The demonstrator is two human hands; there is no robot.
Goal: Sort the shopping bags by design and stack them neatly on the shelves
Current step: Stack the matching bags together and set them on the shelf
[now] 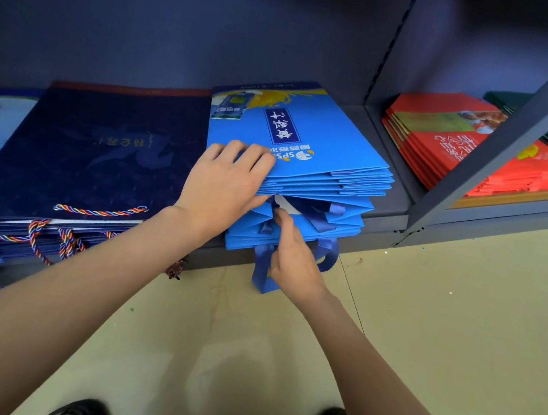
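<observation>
Several stacks of flat bags lie on the low shelf (381, 220), and the biggest near the hands is the navy stack (92, 154) on the left, with twisted cords hanging over the front edge. Just beside it on the right is the blue stack (307, 177), which the coming move depends on: its long axis runs from the front edge back toward the rear wall, and its front end hangs a little over the shelf lip toward the person. Farther right, past the upright post (501, 145), the red stack (479, 156) sits in the next bay, well apart. The blue stack is split: the upper bags are lifted and the lower ones stay flat, so a gap opens at the front. The left hand (226, 187) grips the lifted upper part, fingers on top and thumb under. The right hand (291, 254) is lower and nearer the gap, fingers loosely spread, touching the ribbon handles (319, 219); it holds nothing firmly, as far as I can see. I judge it must tuck the handles inward. Free room is only toward the floor (423, 329).
</observation>
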